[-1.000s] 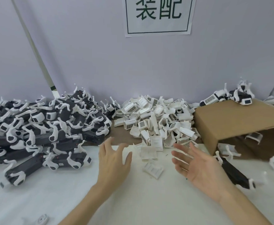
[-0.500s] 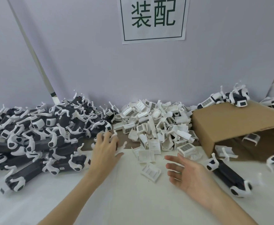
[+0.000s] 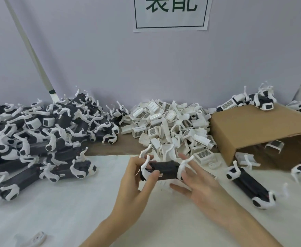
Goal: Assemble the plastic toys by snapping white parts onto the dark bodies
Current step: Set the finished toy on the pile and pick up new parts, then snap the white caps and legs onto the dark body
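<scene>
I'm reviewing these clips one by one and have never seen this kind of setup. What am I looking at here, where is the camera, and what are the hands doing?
There is no machine: a person wears a camera on the head, looking forward and down at their own hands. The left hand grips a dark toy body with white legs; the right hand touches its other end with fingers spread. On the white table lie a heap of dark toys at left, a pile of white parts behind the hands, and a tipped cardboard box at right. A paper sign hangs on the wall.
</scene>
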Demonstrator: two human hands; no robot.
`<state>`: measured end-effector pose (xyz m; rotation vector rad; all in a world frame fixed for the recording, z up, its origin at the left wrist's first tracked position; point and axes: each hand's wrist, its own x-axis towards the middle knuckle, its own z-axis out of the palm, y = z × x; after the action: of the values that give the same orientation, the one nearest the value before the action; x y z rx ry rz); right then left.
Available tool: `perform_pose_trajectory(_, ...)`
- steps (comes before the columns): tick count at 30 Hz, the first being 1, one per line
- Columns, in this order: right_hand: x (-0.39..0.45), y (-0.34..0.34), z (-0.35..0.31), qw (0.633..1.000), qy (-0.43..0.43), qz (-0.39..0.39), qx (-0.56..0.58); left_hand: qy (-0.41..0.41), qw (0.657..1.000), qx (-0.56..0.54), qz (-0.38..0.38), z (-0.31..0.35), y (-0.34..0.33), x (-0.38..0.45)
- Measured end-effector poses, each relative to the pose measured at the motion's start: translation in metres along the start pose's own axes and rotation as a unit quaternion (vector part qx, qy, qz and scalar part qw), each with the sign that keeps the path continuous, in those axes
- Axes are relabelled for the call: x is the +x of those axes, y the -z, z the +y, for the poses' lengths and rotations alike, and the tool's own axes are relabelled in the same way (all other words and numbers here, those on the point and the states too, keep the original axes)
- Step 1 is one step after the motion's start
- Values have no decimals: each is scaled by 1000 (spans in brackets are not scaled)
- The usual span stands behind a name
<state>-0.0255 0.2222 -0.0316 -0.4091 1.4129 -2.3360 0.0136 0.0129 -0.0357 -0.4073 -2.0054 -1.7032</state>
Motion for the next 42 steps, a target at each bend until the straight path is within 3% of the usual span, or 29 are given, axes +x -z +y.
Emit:
perform_pose_trajectory(7, 5, 3, 4, 994, 23, 54, -96, 102, 987, -122, -2, 4, 2, 2)
perform_pose_trajectory(14, -3, -7, 1, 976, 38, 93, -195, 172, 971, -162, -25, -4, 6, 5)
perform_pose_trajectory(18, -6, -5, -4, 980, 68, 84, -170, 219, 959, -168, -59, -6, 15, 13)
perform_pose_trajectory(22, -5, 4, -8, 984, 76, 34, -156, 154, 973, -105, -133, -6, 22, 16)
perform_pose_trajectory(24, -4, 8, -6, 998, 56, 16, -12, 139, 975, -107, -135, -6, 23, 15)
perform_pose_trajectory(27, -2, 5, -8, 983, 3, 45, 177, 85, 981, -69, -160, -11, 24, 15)
perform_pose_trajectory(31, -3, -9, -6, 995, -35, 64, 71, 3, 980, 13, -198, -12, 28, 18)
perform_pose_trajectory(34, -4, -9, -5, 993, -54, 88, 52, -30, 972, 109, -204, -14, 29, 18)
perform_pose_trajectory(37, -3, -7, -8, 987, -25, 138, 76, 68, 980, 80, -170, -14, 31, 18)
perform_pose_trajectory(40, -2, -7, -11, 983, 34, 164, 77, 155, 976, -51, -143, -12, 32, 21)
perform_pose_trajectory(42, -3, -5, -11, 987, 51, 142, 60, 211, 955, -159, -133, -6, 29, 22)
